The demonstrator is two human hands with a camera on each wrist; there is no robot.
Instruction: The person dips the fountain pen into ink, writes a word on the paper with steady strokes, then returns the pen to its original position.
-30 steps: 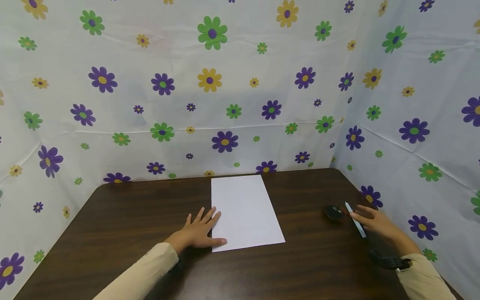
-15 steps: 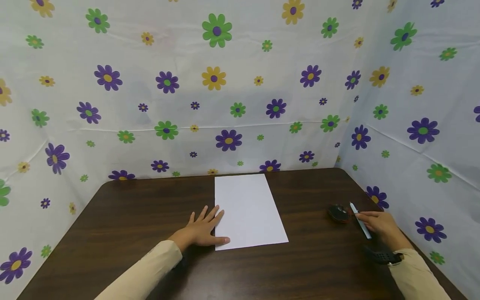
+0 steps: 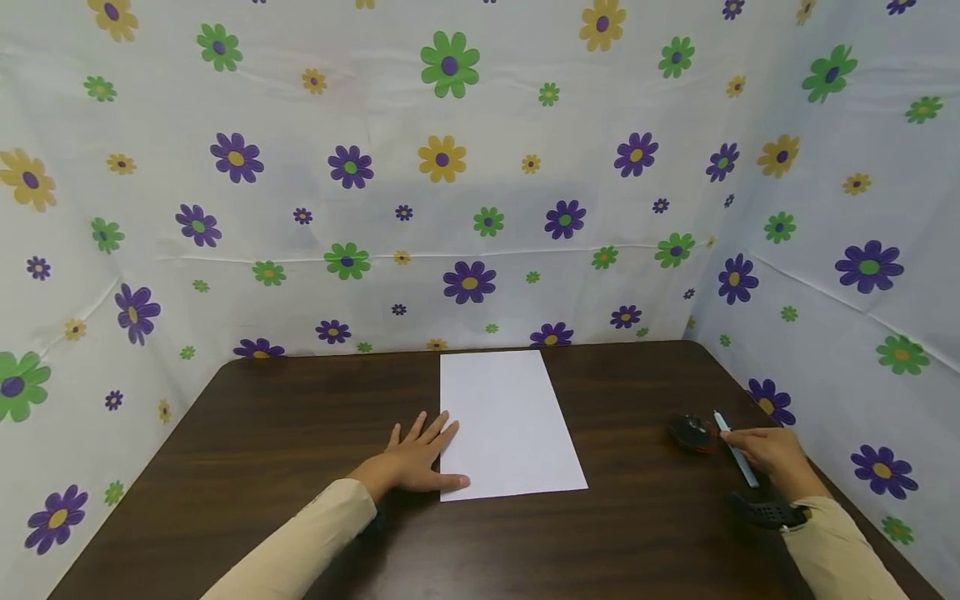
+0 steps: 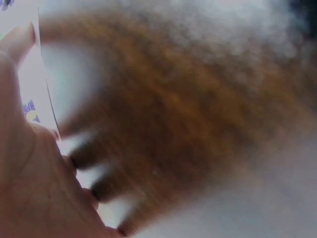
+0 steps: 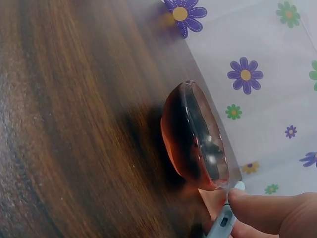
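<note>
On the dark table [image 3: 262,467], the left hand [image 3: 416,462] lay flat with straight fingers on the left edge of the white paper [image 3: 506,425], probably to steady it. Free table followed, then a dark round object [image 3: 693,433]; just beside it the right hand [image 3: 772,454] pinched a pen [image 3: 737,460], near the table's right edge.

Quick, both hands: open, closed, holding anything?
Left hand: open, flat at the paper edge.
Right hand: pinching the pen.
</note>
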